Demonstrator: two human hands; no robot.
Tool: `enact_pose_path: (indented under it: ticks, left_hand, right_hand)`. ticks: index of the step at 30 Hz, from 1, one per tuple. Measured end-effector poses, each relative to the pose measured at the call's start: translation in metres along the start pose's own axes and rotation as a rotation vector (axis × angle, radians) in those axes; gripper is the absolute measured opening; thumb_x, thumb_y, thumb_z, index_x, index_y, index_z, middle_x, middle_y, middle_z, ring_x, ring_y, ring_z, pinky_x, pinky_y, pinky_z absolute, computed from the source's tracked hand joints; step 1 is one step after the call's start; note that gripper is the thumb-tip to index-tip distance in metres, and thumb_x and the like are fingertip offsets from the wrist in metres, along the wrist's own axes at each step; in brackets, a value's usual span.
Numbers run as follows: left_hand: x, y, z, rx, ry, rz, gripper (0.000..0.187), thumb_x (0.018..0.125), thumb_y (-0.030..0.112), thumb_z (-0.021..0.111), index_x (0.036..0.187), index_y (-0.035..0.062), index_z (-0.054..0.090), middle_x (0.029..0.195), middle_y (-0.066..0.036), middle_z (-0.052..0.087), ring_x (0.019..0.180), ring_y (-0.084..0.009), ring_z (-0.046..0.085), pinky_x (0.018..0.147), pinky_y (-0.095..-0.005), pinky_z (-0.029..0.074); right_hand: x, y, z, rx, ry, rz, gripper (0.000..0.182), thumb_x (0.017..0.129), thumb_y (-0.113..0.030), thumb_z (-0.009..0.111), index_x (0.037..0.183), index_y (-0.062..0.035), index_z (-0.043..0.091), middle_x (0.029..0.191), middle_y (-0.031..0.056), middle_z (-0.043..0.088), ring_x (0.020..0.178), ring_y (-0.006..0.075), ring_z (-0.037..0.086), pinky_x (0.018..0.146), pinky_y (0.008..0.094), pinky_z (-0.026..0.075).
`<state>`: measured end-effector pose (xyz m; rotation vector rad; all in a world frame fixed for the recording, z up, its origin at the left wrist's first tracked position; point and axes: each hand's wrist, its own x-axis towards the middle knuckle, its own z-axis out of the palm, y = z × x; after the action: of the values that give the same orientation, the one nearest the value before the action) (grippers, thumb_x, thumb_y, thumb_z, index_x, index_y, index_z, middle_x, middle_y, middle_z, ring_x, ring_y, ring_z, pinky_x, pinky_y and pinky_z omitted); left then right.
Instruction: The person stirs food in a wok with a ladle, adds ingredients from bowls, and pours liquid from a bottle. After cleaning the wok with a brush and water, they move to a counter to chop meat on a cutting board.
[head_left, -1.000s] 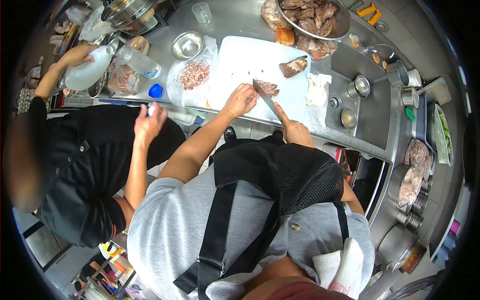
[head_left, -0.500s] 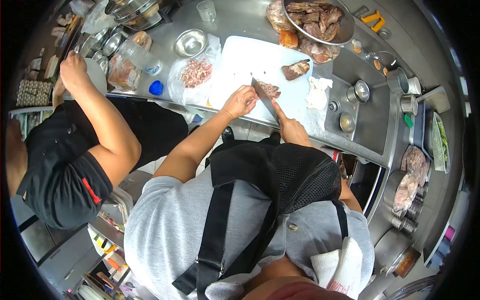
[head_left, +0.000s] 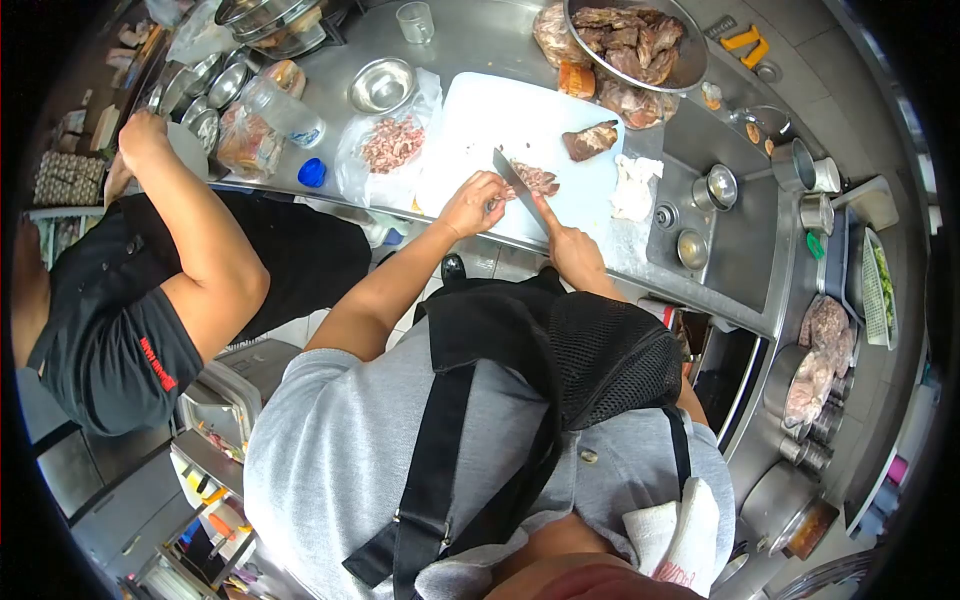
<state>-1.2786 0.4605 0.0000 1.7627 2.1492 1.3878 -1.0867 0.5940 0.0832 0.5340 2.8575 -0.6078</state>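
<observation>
My right hand (head_left: 575, 252) is wrapped round the handle of a knife (head_left: 512, 174), index finger stretched along it. The blade points away from me, over the white cutting board (head_left: 470, 110). Just right of the blade lies a small pile of cut meat (head_left: 537, 180). My left hand (head_left: 474, 206) is closed at the board's near edge, left of the blade; what its fingertips pinch, if anything, is too small to make out. A larger dark-edged chunk of meat (head_left: 590, 141) rests farther right on the board.
Diced meat (head_left: 393, 146) lies on a plastic bag left of the board, below a metal bowl (head_left: 382, 86). A large bowl of meat (head_left: 640, 45) stands behind, a white cloth (head_left: 636, 187) and sink (head_left: 735, 240) to the right. A co-worker (head_left: 200, 260) stands close on my left.
The knife and my right hand have shifted slightly left. My left hand stays nearly in place, still closed. The co-worker's arm and shoulder have moved a little.
</observation>
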Motion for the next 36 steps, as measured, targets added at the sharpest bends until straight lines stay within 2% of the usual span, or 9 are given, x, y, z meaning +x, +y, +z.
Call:
enact_pose_path:
  ticks: [4,8,10,16,22,26,29,35,36]
  left_hand:
    - [0.004,0.001,0.000,0.011,-0.032,-0.006,0.013,0.071,0.003,0.066,0.082,0.0054,0.061,0.091,-0.009,0.059,0.090,-0.0279,0.058,0.078,-0.0353,0.050]
    - [0.002,-0.003,0.001,0.013,0.006,0.009,0.013,0.071,0.003,0.066,0.083,0.0057,0.062,0.091,-0.009,0.059,0.088,-0.0277,0.058,0.077,-0.0356,0.050]
    - [0.002,-0.002,0.001,0.014,0.002,0.013,0.013,0.071,0.003,0.066,0.083,0.0061,0.062,0.092,-0.009,0.060,0.088,-0.0275,0.058,0.077,-0.0361,0.050]
    - [0.000,-0.001,0.000,0.000,0.002,-0.022,0.011,0.072,0.004,0.067,0.081,0.0063,0.062,0.092,-0.009,0.059,0.089,-0.0278,0.059,0.078,-0.0360,0.051]
    - [-0.002,-0.003,-0.002,0.003,-0.003,0.003,0.013,0.072,0.006,0.070,0.082,0.0058,0.062,0.093,-0.008,0.059,0.090,-0.0278,0.058,0.079,-0.0367,0.050]
    - [-0.004,0.013,-0.011,-0.012,0.106,-0.028,0.015,0.072,0.006,0.070,0.084,0.0052,0.062,0.094,-0.009,0.059,0.093,-0.0283,0.058,0.081,-0.0371,0.049]
    - [-0.009,0.008,-0.011,0.010,0.086,-0.020,0.016,0.073,0.005,0.069,0.086,0.0048,0.061,0.095,-0.009,0.058,0.093,-0.0288,0.057,0.081,-0.0373,0.049]
    - [-0.007,0.000,-0.005,0.006,-0.013,0.001,0.013,0.073,0.004,0.069,0.084,0.0050,0.061,0.092,-0.009,0.059,0.091,-0.0285,0.058,0.079,-0.0371,0.049]
    - [-0.006,0.000,-0.005,0.004,-0.019,0.009,0.012,0.073,0.003,0.069,0.083,0.0048,0.061,0.092,-0.009,0.060,0.091,-0.0284,0.058,0.079,-0.0370,0.049]
  right_hand:
    - [-0.015,-0.014,-0.028,-0.066,-0.021,-0.009,0.091,0.078,0.005,0.050,0.152,-0.0293,0.012,0.072,0.0236,0.065,0.066,0.0385,0.066,0.060,0.0491,0.051]
    - [-0.013,-0.012,-0.008,-0.036,-0.080,0.055,0.090,0.078,0.005,0.049,0.152,-0.0291,0.012,0.071,0.0234,0.065,0.066,0.0390,0.066,0.060,0.0495,0.051]
    - [-0.002,-0.001,0.017,0.050,0.031,0.005,0.085,0.081,0.003,0.048,0.152,-0.0277,0.014,0.070,0.0237,0.064,0.065,0.0398,0.065,0.060,0.0505,0.050]
    - [-0.005,-0.007,-0.021,0.072,0.015,-0.043,0.075,0.088,-0.002,0.046,0.151,-0.0292,0.017,0.069,0.0249,0.063,0.064,0.0414,0.064,0.061,0.0521,0.049]
    - [0.004,-0.005,0.020,0.138,0.064,0.005,0.069,0.093,-0.008,0.046,0.151,-0.0290,0.015,0.069,0.0243,0.063,0.064,0.0426,0.063,0.062,0.0526,0.048]
    - [0.005,-0.001,0.025,0.105,0.084,-0.009,0.075,0.090,-0.005,0.048,0.151,-0.0298,0.013,0.069,0.0239,0.063,0.064,0.0421,0.063,0.061,0.0523,0.049]
    - [0.004,-0.005,0.028,0.124,0.053,-0.004,0.070,0.092,-0.009,0.048,0.151,-0.0301,0.015,0.068,0.0236,0.063,0.064,0.0422,0.063,0.062,0.0528,0.048]
    - [-0.007,-0.015,-0.008,0.043,0.038,-0.032,0.075,0.089,-0.004,0.049,0.150,-0.0322,0.017,0.070,0.0229,0.063,0.066,0.0414,0.063,0.060,0.0521,0.048]
    - [-0.011,-0.020,-0.015,0.022,-0.008,0.003,0.083,0.084,0.001,0.050,0.151,-0.0320,0.013,0.075,0.0247,0.064,0.070,0.0403,0.065,0.064,0.0509,0.049]
